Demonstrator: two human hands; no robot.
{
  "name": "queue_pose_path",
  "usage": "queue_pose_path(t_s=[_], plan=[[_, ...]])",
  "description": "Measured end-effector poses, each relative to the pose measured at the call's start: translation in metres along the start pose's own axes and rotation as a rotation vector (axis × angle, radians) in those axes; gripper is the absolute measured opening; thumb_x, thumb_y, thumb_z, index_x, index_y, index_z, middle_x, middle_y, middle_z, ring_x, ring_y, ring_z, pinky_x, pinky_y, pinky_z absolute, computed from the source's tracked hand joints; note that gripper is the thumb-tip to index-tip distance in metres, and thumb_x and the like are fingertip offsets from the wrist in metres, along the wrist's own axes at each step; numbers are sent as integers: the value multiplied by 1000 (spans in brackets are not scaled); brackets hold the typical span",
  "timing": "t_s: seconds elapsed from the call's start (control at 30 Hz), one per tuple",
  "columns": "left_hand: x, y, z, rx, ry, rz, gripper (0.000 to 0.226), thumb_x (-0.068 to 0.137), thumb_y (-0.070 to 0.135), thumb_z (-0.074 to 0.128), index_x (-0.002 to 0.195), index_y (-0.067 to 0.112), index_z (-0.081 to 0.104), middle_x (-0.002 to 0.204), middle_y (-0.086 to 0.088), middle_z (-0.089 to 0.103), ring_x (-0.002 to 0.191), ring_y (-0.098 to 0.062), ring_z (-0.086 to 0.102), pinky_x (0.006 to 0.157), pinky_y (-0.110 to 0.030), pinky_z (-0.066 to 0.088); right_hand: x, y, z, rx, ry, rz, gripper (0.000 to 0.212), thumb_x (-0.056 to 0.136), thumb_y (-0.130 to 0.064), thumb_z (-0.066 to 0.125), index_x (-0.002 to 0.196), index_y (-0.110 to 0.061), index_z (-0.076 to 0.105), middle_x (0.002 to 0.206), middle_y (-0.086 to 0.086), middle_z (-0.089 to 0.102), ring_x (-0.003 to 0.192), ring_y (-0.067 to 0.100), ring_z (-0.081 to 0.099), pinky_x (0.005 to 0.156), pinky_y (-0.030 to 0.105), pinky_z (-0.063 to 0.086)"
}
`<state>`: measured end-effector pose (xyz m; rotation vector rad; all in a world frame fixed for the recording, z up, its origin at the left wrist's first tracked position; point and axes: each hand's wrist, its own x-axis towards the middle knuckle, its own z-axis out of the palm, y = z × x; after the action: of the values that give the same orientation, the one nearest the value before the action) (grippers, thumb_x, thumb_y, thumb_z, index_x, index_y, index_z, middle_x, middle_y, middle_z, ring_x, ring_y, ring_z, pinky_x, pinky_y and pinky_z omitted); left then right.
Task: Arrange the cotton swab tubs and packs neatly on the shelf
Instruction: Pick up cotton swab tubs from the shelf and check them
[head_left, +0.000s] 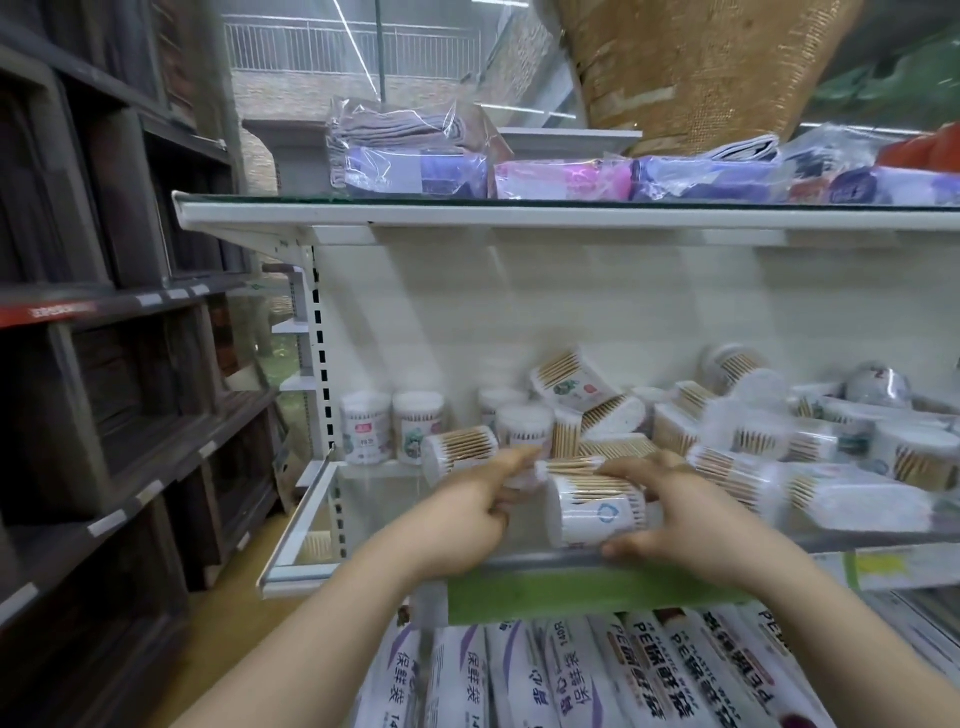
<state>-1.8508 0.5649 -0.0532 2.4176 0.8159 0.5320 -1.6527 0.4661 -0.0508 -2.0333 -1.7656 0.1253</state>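
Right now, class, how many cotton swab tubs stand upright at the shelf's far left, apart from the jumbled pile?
2. The left tub stands at the end of the shelf; the right tub stands beside it. Others may hide in the pile.

Glossy clear plastic tubs (597, 512) hold wooden-stemmed swabs on a smooth white painted-metal shelf (519, 214).

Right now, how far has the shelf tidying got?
Done: two upright tubs stand side by side at the shelf's left end. In hand: the right hand grips a labelled tub, and the left hand holds a second tub, which is blurred. Left: the jumbled pile on the right.
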Motion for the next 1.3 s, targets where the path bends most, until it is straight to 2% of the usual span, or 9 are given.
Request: queue_pose_path(t_s=[0.17, 0.27, 0.43, 0.57, 0.67, 0.8, 0.93, 1.1, 1.3], plan=[[18, -18, -35, 331, 268, -156, 56, 89, 17, 56, 140, 29, 37, 143, 0, 42, 128, -20, 44, 104, -26, 35, -1, 17, -8, 100, 34, 48, 73, 65, -41, 81, 128, -37, 46, 118, -12, 57, 98, 5, 56, 85, 21, 47], [29, -34, -47, 437, 220, -225, 64, 83, 21, 63, 140, 25, 37, 143, -3, 41, 129, -24, 43, 102, -27, 34, -3, 24, -11, 230, 54, 105, 67, 65, -28, 83, 124, -30, 51, 99, -12, 65, 87, 3, 62, 74, 19, 50], [38, -41, -45, 395, 141, -239, 70, 77, 24, 72, 138, 23, 39, 134, -4, 52, 119, -22, 51, 90, -23, 39, -3, 26, -12, 81, 103, 123, 71, 68, -27, 81, 130, -31, 46, 117, -7, 62, 100, 11, 59, 88, 29, 50], [39, -43, -39, 369, 186, -213, 65, 76, 22, 73, 135, 20, 45, 131, -4, 56, 118, -20, 53, 88, -19, 37, -3, 23, -10, 10, 103, 111, 73, 73, -28, 76, 136, -30, 40, 125, -4, 57, 104, 12, 56, 91, 26, 48], [37, -47, -46, 146, 213, -270, 61, 75, 19, 74, 130, 20, 50, 121, -2, 60, 105, -17, 57, 86, -21, 44, -3, 23, -10, -20, 90, 106, 75, 76, -30, 71, 142, -26, 35, 133, -1, 52, 114, 13, 52, 96, 24, 42], [26, -52, -63, -592, 195, -385, 54, 80, 5, 70, 130, 9, 50, 115, -10, 64, 101, -23, 65, 86, -30, 55, -2, 24, -11, 2, 45, 95, 78, 81, -39, 67, 147, -24, 28, 145, -2, 42, 127, 14, 44, 105, 26, 36], [10, -42, -69, -1008, 170, -311, 44, 81, -4, 62, 123, 3, 52, 114, -19, 64, 91, -27, 68, 81, -32, 58, 1, 19, -10, 6, 60, 79, 76, 82, -44, 65, 146, -23, 31, 148, -2, 40, 127, 15, 46, 105, 28, 37], [-5, -27, -61, -1261, 76, -248, 47, 76, 2, 61, 122, -4, 52, 117, -25, 64, 99, -31, 68, 86, -40, 55, 6, 9, -5, -28, 100, 36, 77, 83, -47, 62, 147, -24, 25, 154, 0, 28, 133, 18, 38, 107, 28, 32], [-16, -28, -46, -1283, -51, -253, 46, 85, 6, 57, 127, -8, 50, 124, -29, 59, 117, -39, 56, 94, -44, 50, 12, 4, 2, -99, 130, 16, 81, 83, -56, 56, 149, -22, 22, 157, -1, 18, 144, 21, 15, 116, 36, 21]])
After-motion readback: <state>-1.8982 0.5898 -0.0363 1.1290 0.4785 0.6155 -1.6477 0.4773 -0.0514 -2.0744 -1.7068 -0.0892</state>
